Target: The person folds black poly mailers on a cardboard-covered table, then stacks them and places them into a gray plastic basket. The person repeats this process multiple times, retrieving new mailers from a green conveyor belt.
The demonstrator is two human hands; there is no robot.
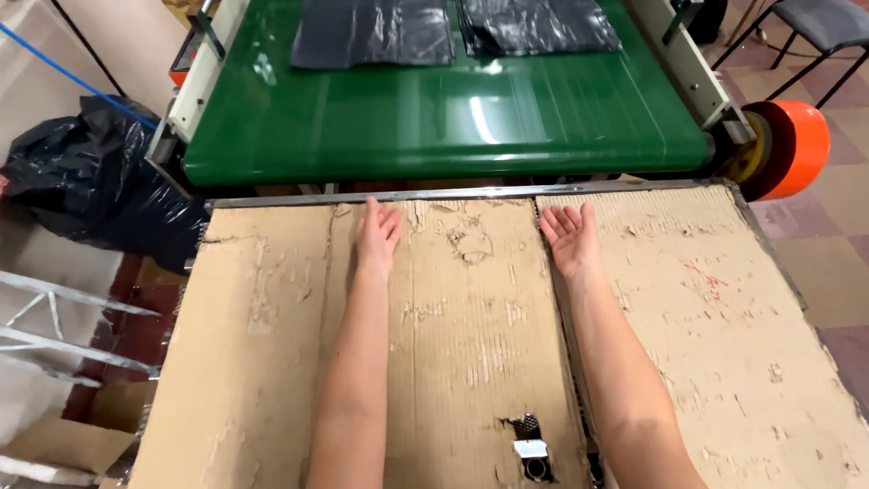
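Note:
My left hand [377, 237] lies flat, palm down, on a worn sheet of brown cardboard [272, 344] that covers the table. My right hand [570, 237] rests on the same surface, palm turned up and fingers apart, near the seam between two cardboard sheets. Both hands hold nothing. Just beyond them runs a green conveyor belt [434, 118]. Two flat black plastic bags, one on the left [373, 32] and one on the right [536, 24], lie side by side at the belt's far end.
An orange roll [792, 147] is mounted at the belt's right end. A crumpled black plastic bag [86, 177] sits on the floor to the left. A torn hole [529, 448] in the cardboard shows metal parts. A chair [810, 27] stands at far right.

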